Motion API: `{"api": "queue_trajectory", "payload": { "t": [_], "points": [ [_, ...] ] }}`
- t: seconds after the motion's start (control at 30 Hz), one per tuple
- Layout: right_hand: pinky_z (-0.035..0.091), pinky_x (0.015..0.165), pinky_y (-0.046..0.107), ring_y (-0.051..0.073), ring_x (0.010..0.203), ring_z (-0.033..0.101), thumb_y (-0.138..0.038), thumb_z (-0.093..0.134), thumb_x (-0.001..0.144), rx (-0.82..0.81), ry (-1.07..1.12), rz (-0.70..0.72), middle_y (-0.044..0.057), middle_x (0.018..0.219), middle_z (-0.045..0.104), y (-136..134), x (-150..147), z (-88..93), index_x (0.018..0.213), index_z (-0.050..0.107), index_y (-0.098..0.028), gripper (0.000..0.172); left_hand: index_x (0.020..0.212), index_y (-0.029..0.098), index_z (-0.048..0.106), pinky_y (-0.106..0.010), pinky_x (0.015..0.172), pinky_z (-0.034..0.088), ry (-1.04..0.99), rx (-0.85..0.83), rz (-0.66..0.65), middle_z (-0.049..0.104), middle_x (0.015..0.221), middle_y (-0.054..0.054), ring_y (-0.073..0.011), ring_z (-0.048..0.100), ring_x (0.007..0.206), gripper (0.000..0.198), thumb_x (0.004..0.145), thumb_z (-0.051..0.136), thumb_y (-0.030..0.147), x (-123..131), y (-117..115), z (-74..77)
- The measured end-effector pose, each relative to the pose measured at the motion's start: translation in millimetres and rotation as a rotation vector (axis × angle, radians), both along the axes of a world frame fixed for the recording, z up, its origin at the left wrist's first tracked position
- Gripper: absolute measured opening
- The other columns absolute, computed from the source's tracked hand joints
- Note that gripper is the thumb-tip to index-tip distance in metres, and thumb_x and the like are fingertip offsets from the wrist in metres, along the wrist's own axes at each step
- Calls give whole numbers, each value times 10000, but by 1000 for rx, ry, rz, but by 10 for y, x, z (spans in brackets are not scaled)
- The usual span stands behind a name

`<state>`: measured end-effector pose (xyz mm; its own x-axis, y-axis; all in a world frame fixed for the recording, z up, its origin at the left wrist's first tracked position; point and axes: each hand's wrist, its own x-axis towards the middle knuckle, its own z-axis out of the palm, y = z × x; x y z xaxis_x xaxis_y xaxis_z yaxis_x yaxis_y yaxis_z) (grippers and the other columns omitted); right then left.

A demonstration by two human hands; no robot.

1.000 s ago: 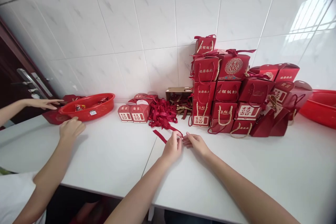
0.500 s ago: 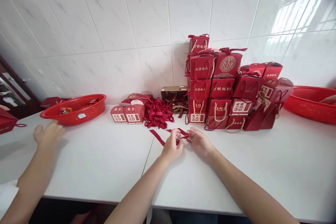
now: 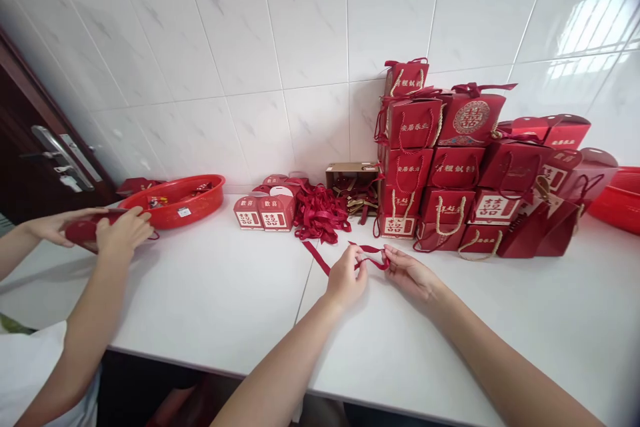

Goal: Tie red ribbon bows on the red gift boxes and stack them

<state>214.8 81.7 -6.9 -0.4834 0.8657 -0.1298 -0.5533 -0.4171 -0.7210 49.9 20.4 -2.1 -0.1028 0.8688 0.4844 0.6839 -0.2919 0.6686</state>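
Note:
A dark red ribbon (image 3: pixel 317 257) is stretched between my two hands, just above the white table. My left hand (image 3: pixel 347 277) pinches it, with one tail hanging out to the left. The fingertips of my right hand (image 3: pixel 407 271) grip the other side, where the ribbon bends into a loop between the hands. Behind them lies a heap of red ribbons (image 3: pixel 323 213). To its right, a small cardboard box (image 3: pixel 351 167) holds more ribbon and gold-coloured pieces. Stacked red gift boxes (image 3: pixel 410 125) with cord handles and ribbon ties rise behind my right hand.
Small red boxes with white panels (image 3: pixel 264 212) stand left of the ribbon heap. Red plastic basins (image 3: pixel 205 207) sit at the left and far right. At the left, a co-worker's hands (image 3: pixel 120 230) hold a red box (image 3: pixel 83 232). A tiled wall (image 3: pixel 310 27) closes off the back.
My view has swung left. The ribbon between my hands now forms a wider loop, my hands a little farther apart. The co-worker's hand has moved from beside the basin onto the red box.

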Motion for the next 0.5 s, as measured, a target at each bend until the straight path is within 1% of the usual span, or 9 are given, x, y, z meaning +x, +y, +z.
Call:
{"api": "queue_trajectory", "payload": {
  "t": [0.1, 0.2, 0.23, 0.27, 0.33, 0.5],
  "points": [
    [564, 667, 230, 122, 737, 661, -100, 749, 690, 11, 37, -35, 10, 908, 713, 52, 52, 42, 933, 682, -239, 288, 975, 236, 525, -254, 656, 457, 39, -20, 22, 612, 821, 15, -128, 565, 668, 167, 814, 510, 191, -36, -22, 21],
    [573, 689, 242, 127, 780, 674, -140, 718, 730, 35, 71, -98, 8, 995, 713, 136, 133, 83, 979, 685, -252, 275, 823, 226, 567, -245, 623, 440, 60, -40, 32, 614, 726, 28, -124, 544, 624, 46, 829, 533, 257, -48, -28, 53],
    [574, 699, 244, 129, 800, 677, -158, 706, 746, 40, 79, -130, 6, 1002, 713, 168, 160, 85, 979, 686, -254, 253, 762, 223, 568, -241, 604, 430, 66, -51, 26, 612, 689, 32, -121, 536, 604, 92, 829, 544, 281, -47, -30, 63],
    [573, 704, 242, 129, 814, 679, -172, 694, 760, 40, 84, -165, 3, 998, 715, 201, 185, 79, 974, 687, -257, 231, 716, 221, 564, -237, 585, 420, 68, -60, 19, 608, 659, 36, -119, 528, 586, 137, 828, 552, 299, -44, -32, 73],
    [568, 689, 226, 121, 802, 681, -184, 681, 774, 27, 86, -235, -5, 957, 724, 260, 218, 47, 946, 691, -259, 188, 690, 220, 561, -231, 563, 403, 66, -71, 8, 604, 634, 41, -118, 525, 573, 166, 827, 556, 314, -39, -37, 88],
    [542, 621, 184, 88, 709, 670, -183, 709, 753, -7, 85, -339, -25, 868, 734, 328, 214, -34, 882, 698, -249, 145, 750, 224, 562, -228, 585, 414, 34, -58, 5, 616, 679, 38, -122, 556, 612, 139, 854, 506, 298, -61, -37, 99]
  ]
}}
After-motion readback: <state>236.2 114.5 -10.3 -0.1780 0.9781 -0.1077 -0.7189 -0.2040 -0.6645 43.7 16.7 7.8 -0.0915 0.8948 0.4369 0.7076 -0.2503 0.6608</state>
